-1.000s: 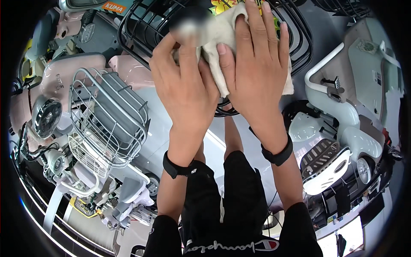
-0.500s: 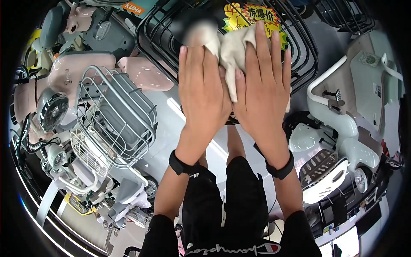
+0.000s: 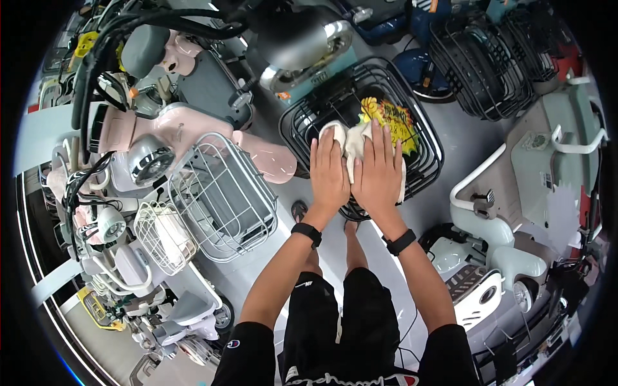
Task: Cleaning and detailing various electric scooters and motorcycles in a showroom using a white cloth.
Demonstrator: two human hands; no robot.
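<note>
A cream-coloured cloth (image 3: 355, 140) lies under both my hands at the near side of a black wire basket (image 3: 440, 151). My left hand (image 3: 329, 179) rests flat over the cloth's left part, fingers stretched forward. Beside it, my right hand (image 3: 378, 180) lies flat on the right part with its fingers slightly apart. The hands nearly meet at the thumbs, and their palms are hidden. Inside the basket, past the right fingertips, sits a yellow and red starburst sign (image 3: 400, 128).
Beyond the basket hangs a round chrome-rimmed headlight (image 3: 335, 40) with black cables. To the left stand a pink scooter (image 3: 199, 125) and a grey wire basket (image 3: 267, 222). Pale green scooter bodywork (image 3: 515, 260) is at the right. Black baskets (image 3: 476, 64) fill the far right.
The view has drawn back, so my hands and the basket appear smaller, and more of the headlight and cables shows. My hands remain flat on the cloth.
</note>
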